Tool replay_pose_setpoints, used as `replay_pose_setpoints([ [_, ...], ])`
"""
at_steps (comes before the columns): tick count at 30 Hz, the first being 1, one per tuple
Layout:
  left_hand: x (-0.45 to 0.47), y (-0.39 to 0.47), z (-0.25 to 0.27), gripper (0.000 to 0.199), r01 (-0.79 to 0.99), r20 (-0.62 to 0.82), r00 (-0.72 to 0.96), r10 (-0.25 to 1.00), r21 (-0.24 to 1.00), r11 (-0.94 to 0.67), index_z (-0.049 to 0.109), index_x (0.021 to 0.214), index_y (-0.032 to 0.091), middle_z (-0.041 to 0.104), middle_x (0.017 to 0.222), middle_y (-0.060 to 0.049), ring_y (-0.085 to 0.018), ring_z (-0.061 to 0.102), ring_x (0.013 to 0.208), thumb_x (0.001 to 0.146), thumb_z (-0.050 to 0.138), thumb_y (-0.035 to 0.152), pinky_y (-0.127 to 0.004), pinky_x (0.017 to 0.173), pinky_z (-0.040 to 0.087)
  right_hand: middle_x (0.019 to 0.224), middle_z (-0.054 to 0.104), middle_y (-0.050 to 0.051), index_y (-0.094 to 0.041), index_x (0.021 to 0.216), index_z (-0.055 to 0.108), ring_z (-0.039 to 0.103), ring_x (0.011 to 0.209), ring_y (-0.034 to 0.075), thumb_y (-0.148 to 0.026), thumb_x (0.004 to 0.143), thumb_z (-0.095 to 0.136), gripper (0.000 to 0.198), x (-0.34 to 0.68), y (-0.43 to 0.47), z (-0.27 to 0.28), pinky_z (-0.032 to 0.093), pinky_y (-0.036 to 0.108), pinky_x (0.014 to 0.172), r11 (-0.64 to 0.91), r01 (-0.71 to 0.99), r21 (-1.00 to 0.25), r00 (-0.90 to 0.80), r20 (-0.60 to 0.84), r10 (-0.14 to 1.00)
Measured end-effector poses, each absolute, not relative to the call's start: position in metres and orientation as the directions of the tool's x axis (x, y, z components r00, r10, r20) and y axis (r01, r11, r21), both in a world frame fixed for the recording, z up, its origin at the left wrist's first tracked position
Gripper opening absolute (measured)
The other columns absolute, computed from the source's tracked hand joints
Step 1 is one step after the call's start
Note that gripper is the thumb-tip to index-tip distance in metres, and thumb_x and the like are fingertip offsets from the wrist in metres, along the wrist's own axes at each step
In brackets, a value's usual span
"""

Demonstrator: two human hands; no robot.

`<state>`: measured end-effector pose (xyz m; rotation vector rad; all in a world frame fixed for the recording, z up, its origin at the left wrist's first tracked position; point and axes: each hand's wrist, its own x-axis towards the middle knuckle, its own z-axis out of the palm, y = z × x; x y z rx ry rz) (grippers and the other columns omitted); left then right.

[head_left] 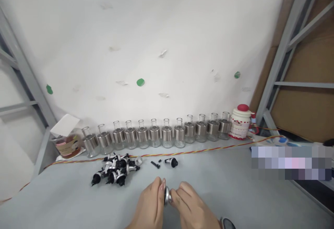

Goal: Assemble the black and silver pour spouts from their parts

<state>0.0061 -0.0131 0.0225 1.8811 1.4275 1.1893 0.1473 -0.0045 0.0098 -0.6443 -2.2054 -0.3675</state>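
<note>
Close to the front of the grey table, my left hand and my right hand face each other, both closed on one silver-and-black bottle stopper. Its silver rim shows between them; the rest is covered by my fingers. Just beyond lies another silver-and-black stopper on its side. Beside it are a small black stick-like part and a tiny black piece. A heap of similar stoppers lies to the left, with a small clear round cap at its edge.
A row of glass bottles with metal sleeves stands along the white wall. A twisted red-yellow cord runs in front of them. A labelled tub is at the left end, a cream jar with a red lid at the right. Metal shelf posts flank the table.
</note>
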Motion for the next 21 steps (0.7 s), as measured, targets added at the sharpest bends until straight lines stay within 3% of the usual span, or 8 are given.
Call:
replay_pose_setpoints([
  [6,0.004,-0.009,0.018,0.043,0.510,0.372,0.152,0.916,0.764,-0.395,0.048,0.067,0.021,0.052,0.057,-0.004,-0.018,0.047,0.053,0.083,0.021,0.051,-0.028,0.056,0.036,0.057,0.046,0.004,-0.014,0.066,0.049,0.034,0.051,0.015,-0.001,0.080,0.030,0.027,0.149,-0.001,0.012,0.029,0.029,0.045,0.850,0.516,0.103,-0.599,0.753,0.272],
  [13,-0.001,-0.001,0.041,0.039,0.359,0.228,0.131,0.965,0.896,-0.260,0.047,0.063,0.021,0.048,0.054,0.002,-0.014,0.044,0.052,0.082,0.029,0.049,-0.023,0.055,0.039,0.073,0.052,0.006,-0.014,0.087,0.047,0.043,0.068,0.018,-0.013,0.088,0.029,0.018,0.151,0.003,0.028,0.040,0.029,0.061,0.840,0.457,-0.292,-0.601,0.594,0.534],
  [17,0.000,-0.002,0.039,0.038,0.296,0.164,0.071,0.984,0.939,-0.177,0.044,0.058,0.021,0.046,0.054,0.003,-0.014,0.043,0.052,0.078,0.035,0.051,-0.022,0.053,0.038,0.077,0.052,0.005,-0.016,0.085,0.045,0.043,0.072,0.019,-0.029,0.089,0.031,0.019,0.152,0.005,0.026,0.039,0.031,0.065,0.815,0.442,-0.376,-0.595,0.557,0.579],
  [21,0.000,0.000,0.028,0.036,0.314,0.141,0.114,0.983,0.934,-0.171,0.042,0.060,0.021,0.038,0.050,0.005,-0.012,0.039,0.047,0.083,0.030,0.046,-0.022,0.047,0.035,0.073,0.050,0.003,-0.018,0.077,0.042,0.044,0.070,0.017,-0.028,0.090,0.029,0.021,0.150,0.002,0.023,0.039,0.028,0.063,0.712,0.514,-0.479,-0.513,0.493,0.702],
])
